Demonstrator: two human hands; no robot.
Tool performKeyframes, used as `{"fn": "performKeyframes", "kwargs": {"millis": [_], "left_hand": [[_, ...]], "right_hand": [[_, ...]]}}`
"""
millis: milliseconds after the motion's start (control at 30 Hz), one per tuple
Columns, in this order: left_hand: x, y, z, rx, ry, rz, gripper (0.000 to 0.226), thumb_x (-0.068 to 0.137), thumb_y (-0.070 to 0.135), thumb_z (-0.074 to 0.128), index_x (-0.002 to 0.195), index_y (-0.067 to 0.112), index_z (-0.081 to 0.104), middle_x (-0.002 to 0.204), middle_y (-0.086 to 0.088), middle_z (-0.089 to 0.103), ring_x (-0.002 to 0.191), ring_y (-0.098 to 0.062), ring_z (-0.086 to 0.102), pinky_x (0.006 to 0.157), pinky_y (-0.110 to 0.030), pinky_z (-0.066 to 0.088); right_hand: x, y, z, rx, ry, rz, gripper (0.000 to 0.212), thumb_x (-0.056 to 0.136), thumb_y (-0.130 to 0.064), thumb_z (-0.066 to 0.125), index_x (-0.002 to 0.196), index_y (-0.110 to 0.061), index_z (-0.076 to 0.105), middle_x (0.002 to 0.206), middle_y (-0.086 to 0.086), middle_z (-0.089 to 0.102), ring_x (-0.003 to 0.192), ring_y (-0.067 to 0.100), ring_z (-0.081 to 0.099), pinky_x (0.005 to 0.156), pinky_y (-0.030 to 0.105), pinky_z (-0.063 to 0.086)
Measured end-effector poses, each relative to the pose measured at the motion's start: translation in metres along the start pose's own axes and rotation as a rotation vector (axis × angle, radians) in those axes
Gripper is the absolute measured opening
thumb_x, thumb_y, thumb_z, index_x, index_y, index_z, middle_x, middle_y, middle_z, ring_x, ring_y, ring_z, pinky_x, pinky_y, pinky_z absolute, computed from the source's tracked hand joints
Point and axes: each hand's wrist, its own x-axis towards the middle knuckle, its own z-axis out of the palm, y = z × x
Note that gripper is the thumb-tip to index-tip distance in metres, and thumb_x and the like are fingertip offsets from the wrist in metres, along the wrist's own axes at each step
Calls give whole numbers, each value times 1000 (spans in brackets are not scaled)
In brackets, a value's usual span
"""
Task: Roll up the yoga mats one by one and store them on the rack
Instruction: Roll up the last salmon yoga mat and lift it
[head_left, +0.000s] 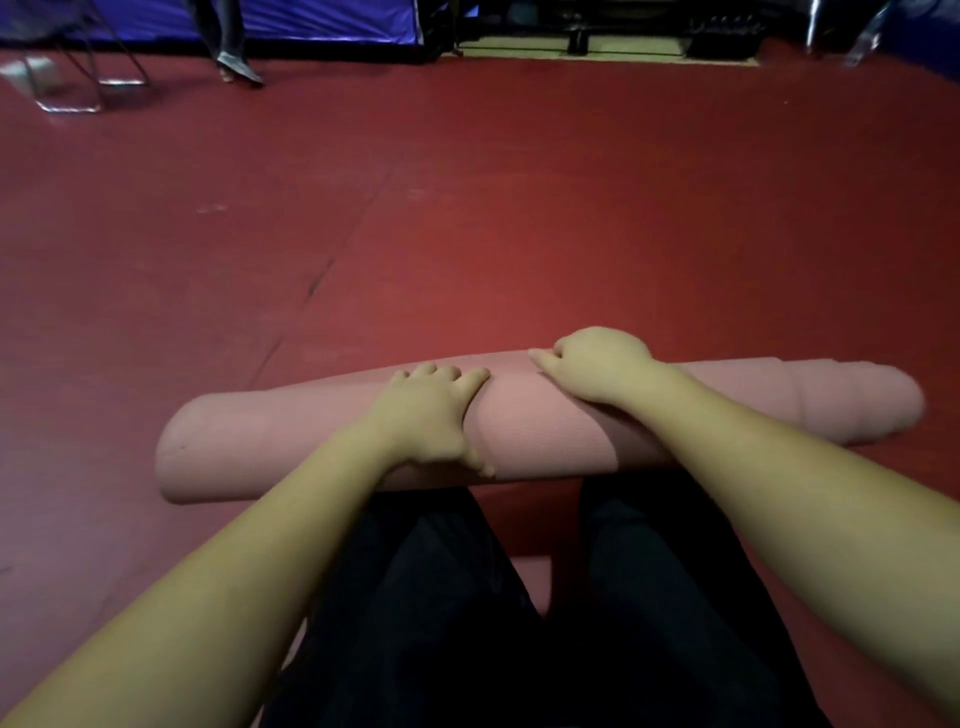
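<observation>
Pink rolled mat (519, 415) lies crosswise before knees; left hand (431, 410) and right hand (597, 364) clasp its middle, equally near.

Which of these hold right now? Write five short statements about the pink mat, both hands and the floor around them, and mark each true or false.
1. The pink foam yoga mat is rolled into a tube lying on the dark red floor. True.
2. Only one hand touches the mat. False: the left hand and the right hand both rest on it.
3. The hands sit near the middle of the roll. True.
4. The mat is stored on a rack. False: it lies on the floor; no rack can be made out.
5. The person's dark trousers are on the near side of the roll. True.
</observation>
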Motion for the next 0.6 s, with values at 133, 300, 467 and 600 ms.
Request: {"fn": "performKeyframes", "kwargs": {"millis": [133, 300, 467, 600], "left_hand": [[24, -10, -17, -164, -170, -14, 120, 56, 68, 81, 153, 29, 23, 148, -6, 42, 129, -30, 40, 104, -40, 40], [40, -17, -16, -306, -172, 18, 111, 56, 64, 84, 149, 29, 34, 145, 1, 45, 130, -24, 44, 104, -41, 41], [14, -14, 17, -209, 325, 60, 97, 66, 72, 60, 144, 18, 41, 144, -6, 42, 130, -28, 40, 103, -47, 40], [-11, -2, 69, 146, 442, 34, 103, 59, 71, 70, 138, 10, 42, 141, -18, 50, 130, -41, 45, 105, -66, 32]], "right_hand": [[-12, -6, 10, 32, -41, 12, 74, 98, -65, 19, 136, -14, 57, 140, 14, 55, 127, 32, 51, 104, 42, 40], [-2, -2, 16, 16, -9, 74, 77, 94, -69, 17, 130, -15, 60, 134, 11, 60, 124, 30, 54, 100, 42, 43], [15, 2, 14, 8, -59, 59, 79, 94, -69, 17, 124, -13, 65, 131, 12, 62, 120, 31, 56, 94, 41, 44], [28, -1, 13, 36, -116, 53, 78, 96, -66, 21, 128, -8, 62, 139, 15, 56, 125, 32, 53, 98, 40, 42]]}}
